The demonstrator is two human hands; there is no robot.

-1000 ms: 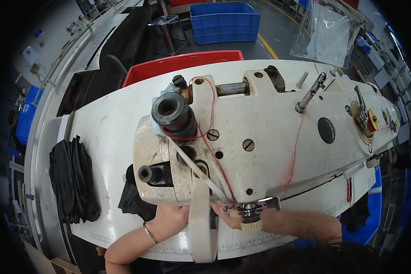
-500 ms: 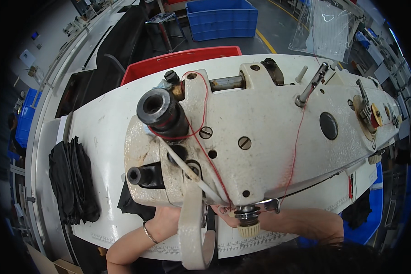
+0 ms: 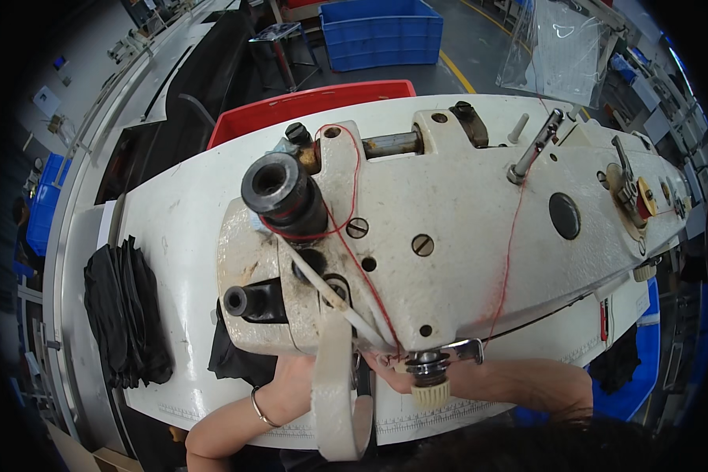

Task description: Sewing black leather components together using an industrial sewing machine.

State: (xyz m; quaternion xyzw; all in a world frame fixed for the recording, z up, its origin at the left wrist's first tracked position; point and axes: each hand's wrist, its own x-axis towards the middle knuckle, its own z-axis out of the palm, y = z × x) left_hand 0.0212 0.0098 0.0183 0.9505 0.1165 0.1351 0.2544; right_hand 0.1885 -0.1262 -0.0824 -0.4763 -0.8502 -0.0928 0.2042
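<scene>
An off-white sewing machine head (image 3: 464,228), threaded with red thread, fills the middle of the view. Beneath its left end, my left hand (image 3: 291,385), with a bangle at the wrist, is beside a piece of black fabric (image 3: 230,358); its fingers are hidden behind the machine. Just right of the white curved lever (image 3: 330,405), my right hand (image 3: 393,377) reaches under the machine near the tension knob (image 3: 430,393). Its fingertips are mostly hidden, so I cannot tell what either hand holds.
A stack of black fabric pieces (image 3: 126,315) lies on the white table (image 3: 173,236) at left. A red bin (image 3: 307,98) stands behind the table, with a blue crate (image 3: 379,39) and a metal stool (image 3: 279,35) beyond. Another blue bin (image 3: 637,377) holds black fabric at right.
The view has shifted slightly, so the machine appears higher and further left. The white curved lever looks lower and shows more of its bend. My left hand has shifted a little to the right.
</scene>
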